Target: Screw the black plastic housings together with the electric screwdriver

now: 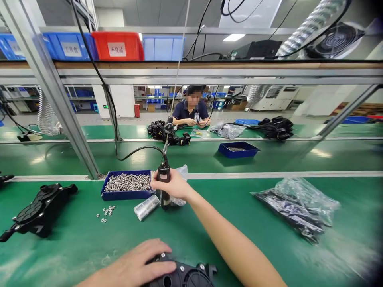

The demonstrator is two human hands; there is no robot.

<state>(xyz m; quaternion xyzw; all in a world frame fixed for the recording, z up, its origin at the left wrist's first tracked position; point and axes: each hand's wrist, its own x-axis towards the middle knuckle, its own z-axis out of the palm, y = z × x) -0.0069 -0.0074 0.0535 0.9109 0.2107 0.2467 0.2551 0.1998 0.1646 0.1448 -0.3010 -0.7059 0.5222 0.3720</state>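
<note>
The right hand (173, 186) is clenched around an upright electric screwdriver (164, 175) (its cable loops upward) just right of the blue screw tray (125, 195). Nearer the camera than the tray, the left hand (140, 265) lies flat and released on a black housing (185, 276). Loose washers (106, 213) lie just before the tray, and a second housing (38, 209) lies left of it.

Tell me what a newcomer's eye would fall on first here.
First, the right hand at the centre, closed around an upright black electric screwdriver that hangs on a cable, beside a blue tray of screws. Next, the left hand lying flat on a black plastic part at the bottom edge. The red bin on the top shelf stands out among blue ones.
</note>
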